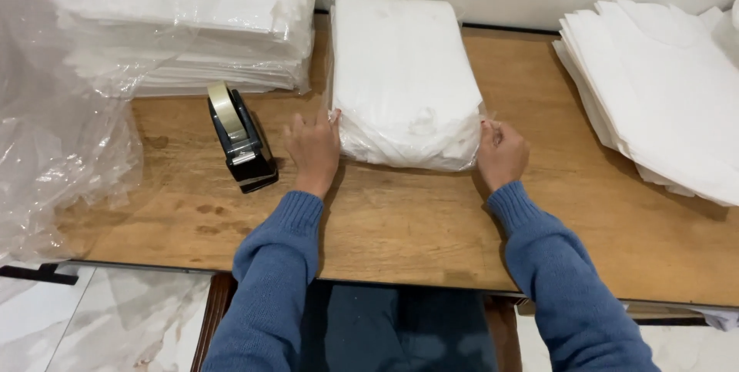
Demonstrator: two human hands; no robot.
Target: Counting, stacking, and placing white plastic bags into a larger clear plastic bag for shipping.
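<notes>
A thick stack of white folded sheets in a clear plastic bag (404, 79) lies on the wooden table (416, 226). My left hand (312, 149) presses against the bag's near left corner and pinches the plastic there. My right hand (502, 155) grips the plastic at the near right corner. Both arms wear blue knitted sleeves.
A black tape dispenser (240, 139) with a roll of tape stands just left of my left hand. A bagged pile of white sheets (192, 18) sits at the back left, loose clear plastic (54, 149) hangs at the left, and unbagged white sheets (662, 87) lie at the right.
</notes>
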